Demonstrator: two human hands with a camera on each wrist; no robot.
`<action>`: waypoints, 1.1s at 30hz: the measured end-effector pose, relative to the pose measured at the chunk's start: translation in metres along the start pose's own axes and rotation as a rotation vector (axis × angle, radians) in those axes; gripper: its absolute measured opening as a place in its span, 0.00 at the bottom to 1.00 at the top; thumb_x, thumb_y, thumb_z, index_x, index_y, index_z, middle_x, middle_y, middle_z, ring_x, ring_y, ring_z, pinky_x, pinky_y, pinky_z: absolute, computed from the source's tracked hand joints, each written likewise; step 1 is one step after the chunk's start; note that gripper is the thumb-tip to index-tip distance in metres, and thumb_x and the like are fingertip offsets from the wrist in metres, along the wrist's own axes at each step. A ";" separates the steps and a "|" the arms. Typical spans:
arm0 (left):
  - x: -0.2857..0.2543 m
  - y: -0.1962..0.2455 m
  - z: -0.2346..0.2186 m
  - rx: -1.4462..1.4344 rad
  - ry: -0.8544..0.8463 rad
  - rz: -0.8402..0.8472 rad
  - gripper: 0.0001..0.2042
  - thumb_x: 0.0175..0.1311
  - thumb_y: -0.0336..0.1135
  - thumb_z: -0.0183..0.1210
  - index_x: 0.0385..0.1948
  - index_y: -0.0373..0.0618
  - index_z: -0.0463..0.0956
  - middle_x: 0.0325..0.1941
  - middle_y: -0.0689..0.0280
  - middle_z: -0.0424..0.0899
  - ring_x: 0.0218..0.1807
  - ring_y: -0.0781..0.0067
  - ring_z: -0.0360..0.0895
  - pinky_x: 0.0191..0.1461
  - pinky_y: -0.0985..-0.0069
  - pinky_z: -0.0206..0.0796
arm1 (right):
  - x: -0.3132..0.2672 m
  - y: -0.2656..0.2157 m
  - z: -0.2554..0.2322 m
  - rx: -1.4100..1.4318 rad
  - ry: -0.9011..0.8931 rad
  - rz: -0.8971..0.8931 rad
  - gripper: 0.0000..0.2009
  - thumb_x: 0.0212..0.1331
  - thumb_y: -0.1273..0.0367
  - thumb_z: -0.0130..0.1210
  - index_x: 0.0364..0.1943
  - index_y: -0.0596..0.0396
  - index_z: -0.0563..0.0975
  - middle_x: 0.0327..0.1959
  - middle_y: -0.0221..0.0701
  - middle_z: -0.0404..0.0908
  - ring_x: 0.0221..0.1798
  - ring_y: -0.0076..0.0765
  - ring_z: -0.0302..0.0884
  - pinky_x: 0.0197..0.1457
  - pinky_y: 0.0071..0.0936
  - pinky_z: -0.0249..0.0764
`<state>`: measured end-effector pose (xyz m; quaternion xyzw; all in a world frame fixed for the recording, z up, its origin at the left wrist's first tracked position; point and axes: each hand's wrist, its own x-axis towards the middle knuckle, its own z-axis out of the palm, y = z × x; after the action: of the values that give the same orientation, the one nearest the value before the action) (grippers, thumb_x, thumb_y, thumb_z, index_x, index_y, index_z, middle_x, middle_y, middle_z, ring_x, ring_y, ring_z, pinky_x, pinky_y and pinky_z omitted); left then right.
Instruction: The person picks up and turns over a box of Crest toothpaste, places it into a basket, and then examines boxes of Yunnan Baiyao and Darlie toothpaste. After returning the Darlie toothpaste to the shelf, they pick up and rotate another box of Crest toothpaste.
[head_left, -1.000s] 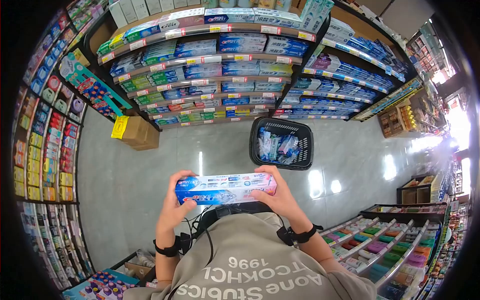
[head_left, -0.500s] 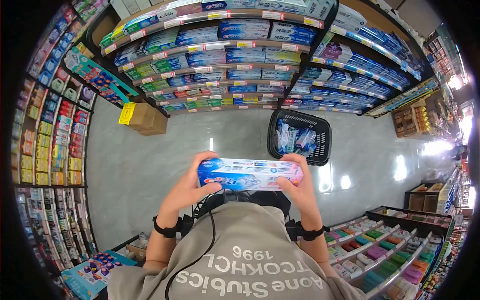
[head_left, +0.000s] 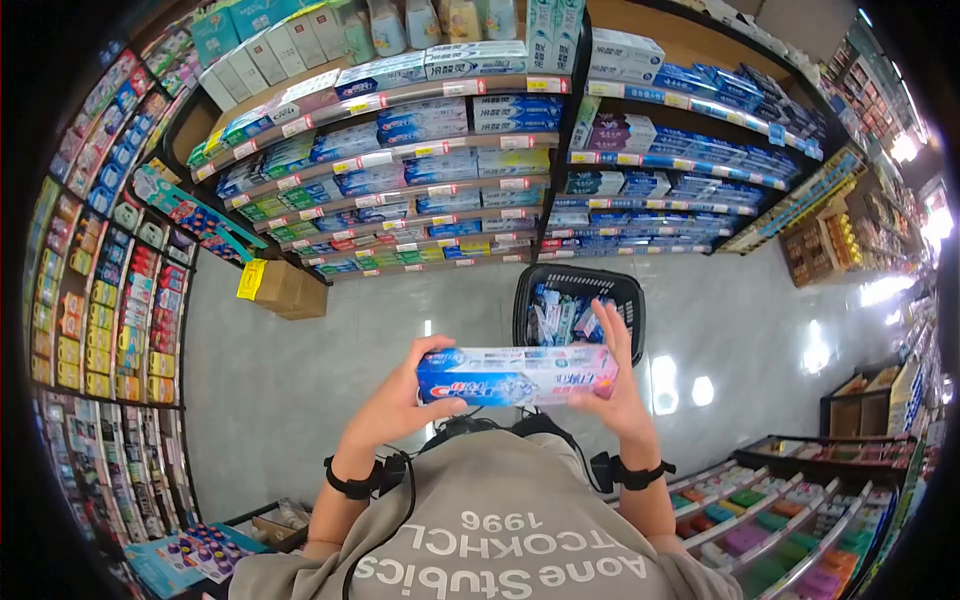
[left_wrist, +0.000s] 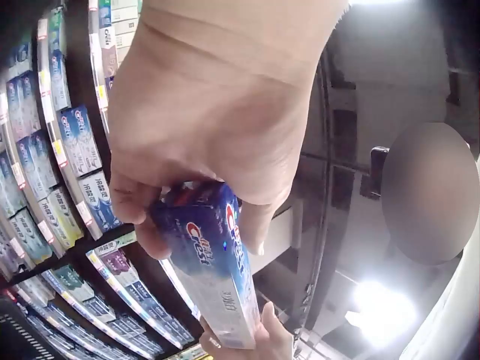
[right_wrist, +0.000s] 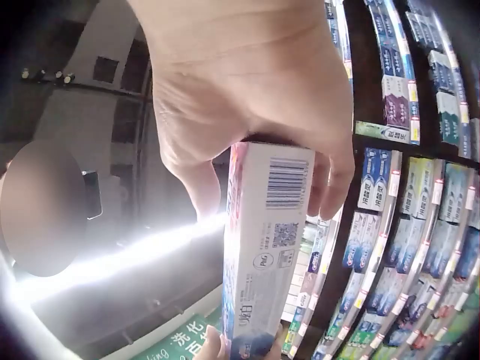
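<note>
A long blue, white and pink toothpaste box [head_left: 515, 376] is held level in front of the torso, above the floor. My left hand [head_left: 395, 395] grips its blue end, thumb on the near side and fingers behind. At the pink end is my right hand [head_left: 622, 385], with the thumb on the near edge and some fingers raised. In the left wrist view the left hand [left_wrist: 214, 112] wraps the end of the box [left_wrist: 214, 262]. The right wrist view shows the right hand [right_wrist: 251, 90] around the other end of the box [right_wrist: 262, 247], barcode facing out.
A black basket [head_left: 640, 290] with several packages stands on the floor [head_left: 380, 320] beyond the right hand. Shelves of toothpaste boxes [head_left: 425, 120] rise ahead. A cardboard carton [head_left: 290, 290] sits at the left, and a rack of colourful packs [head_left: 745, 540] at the lower right.
Both hands and the box have shifted right in the head view since a second ago. Some right fingers have lifted from the box. The shelves and basket have moved within the view.
</note>
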<state>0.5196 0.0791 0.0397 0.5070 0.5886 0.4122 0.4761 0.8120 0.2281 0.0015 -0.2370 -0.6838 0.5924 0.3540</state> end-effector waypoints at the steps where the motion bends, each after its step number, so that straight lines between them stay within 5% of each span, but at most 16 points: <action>1: 0.000 -0.001 0.006 0.014 0.026 -0.008 0.38 0.58 0.36 0.73 0.68 0.47 0.59 0.58 0.62 0.71 0.61 0.70 0.70 0.66 0.71 0.63 | -0.001 -0.001 -0.004 0.064 -0.016 0.027 0.63 0.44 0.65 0.78 0.80 0.55 0.41 0.83 0.40 0.40 0.74 0.39 0.61 0.74 0.38 0.63; 4: -0.003 0.003 0.025 -0.059 0.109 -0.067 0.37 0.59 0.36 0.73 0.67 0.47 0.60 0.56 0.63 0.71 0.59 0.71 0.71 0.64 0.72 0.65 | 0.000 -0.001 -0.010 0.182 -0.078 0.081 0.66 0.42 0.59 0.80 0.80 0.54 0.39 0.84 0.40 0.33 0.69 0.44 0.69 0.70 0.40 0.69; 7: -0.005 -0.013 0.045 -0.143 0.206 -0.036 0.33 0.60 0.36 0.72 0.65 0.47 0.62 0.53 0.64 0.73 0.54 0.73 0.74 0.59 0.73 0.69 | 0.004 0.005 -0.019 0.072 -0.093 -0.059 0.66 0.43 0.58 0.79 0.80 0.54 0.38 0.84 0.42 0.32 0.68 0.49 0.69 0.69 0.41 0.70; 12: -0.023 -0.017 0.075 -0.390 0.385 -0.148 0.27 0.63 0.38 0.69 0.61 0.48 0.66 0.48 0.67 0.74 0.45 0.80 0.75 0.43 0.81 0.70 | 0.013 0.007 -0.035 -0.139 -0.159 -0.306 0.58 0.46 0.57 0.75 0.80 0.45 0.46 0.82 0.54 0.36 0.80 0.63 0.48 0.78 0.59 0.50; 17: -0.041 -0.024 0.078 -0.553 0.501 -0.160 0.24 0.64 0.40 0.67 0.58 0.48 0.69 0.44 0.70 0.74 0.40 0.85 0.74 0.30 0.87 0.65 | 0.008 0.022 -0.021 -0.335 -0.251 -0.769 0.53 0.49 0.52 0.72 0.79 0.39 0.51 0.80 0.56 0.43 0.78 0.73 0.48 0.76 0.64 0.50; 18: -0.048 -0.019 0.075 -0.451 0.503 -0.188 0.29 0.63 0.53 0.66 0.59 0.46 0.68 0.47 0.66 0.79 0.43 0.79 0.79 0.40 0.82 0.72 | 0.008 0.020 -0.016 -0.342 -0.261 -0.825 0.53 0.50 0.51 0.70 0.79 0.39 0.49 0.80 0.57 0.43 0.78 0.72 0.48 0.77 0.63 0.49; 21: -0.059 -0.019 0.081 -0.395 0.567 -0.034 0.37 0.65 0.60 0.62 0.69 0.46 0.62 0.61 0.56 0.76 0.60 0.68 0.76 0.62 0.71 0.69 | 0.007 0.022 -0.006 -0.302 -0.285 -0.895 0.52 0.52 0.49 0.68 0.80 0.35 0.49 0.80 0.53 0.37 0.78 0.72 0.47 0.77 0.66 0.48; 24: -0.070 -0.024 0.094 -0.304 0.701 0.027 0.47 0.66 0.68 0.55 0.78 0.47 0.49 0.78 0.51 0.59 0.80 0.59 0.55 0.78 0.60 0.48 | 0.010 0.030 -0.002 -0.226 -0.331 -0.890 0.52 0.53 0.49 0.68 0.80 0.35 0.48 0.82 0.50 0.30 0.80 0.72 0.43 0.76 0.72 0.44; 27: -0.081 -0.034 0.107 -0.434 0.839 0.138 0.48 0.69 0.68 0.49 0.80 0.47 0.39 0.85 0.53 0.39 0.86 0.57 0.32 0.83 0.56 0.30 | 0.019 0.023 0.007 -0.168 -0.424 -0.808 0.52 0.55 0.49 0.68 0.80 0.36 0.47 0.82 0.51 0.28 0.82 0.72 0.36 0.76 0.72 0.41; 28: -0.085 -0.032 0.110 -0.440 0.881 0.140 0.49 0.68 0.70 0.48 0.80 0.48 0.37 0.85 0.54 0.36 0.86 0.57 0.30 0.83 0.54 0.28 | 0.022 0.022 0.010 -0.153 -0.443 -0.798 0.51 0.57 0.46 0.65 0.80 0.38 0.46 0.83 0.51 0.24 0.83 0.72 0.30 0.77 0.72 0.36; 31: -0.093 -0.014 0.114 -0.414 0.987 0.163 0.53 0.65 0.76 0.45 0.80 0.48 0.34 0.86 0.56 0.32 0.86 0.57 0.26 0.82 0.50 0.26 | 0.035 0.015 0.027 0.041 -0.410 -0.752 0.52 0.54 0.47 0.69 0.79 0.41 0.49 0.80 0.62 0.30 0.82 0.74 0.31 0.77 0.72 0.35; 33: -0.098 -0.006 0.112 -0.341 1.020 0.182 0.55 0.63 0.80 0.42 0.80 0.48 0.34 0.86 0.55 0.33 0.86 0.57 0.27 0.82 0.47 0.26 | 0.042 0.012 0.033 0.075 -0.435 -0.739 0.53 0.57 0.43 0.64 0.81 0.41 0.44 0.81 0.58 0.25 0.83 0.72 0.23 0.77 0.73 0.31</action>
<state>0.6315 -0.0185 0.0251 0.2073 0.6235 0.7349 0.1678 0.7591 0.2404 -0.0031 0.1676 -0.7595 0.4863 0.3983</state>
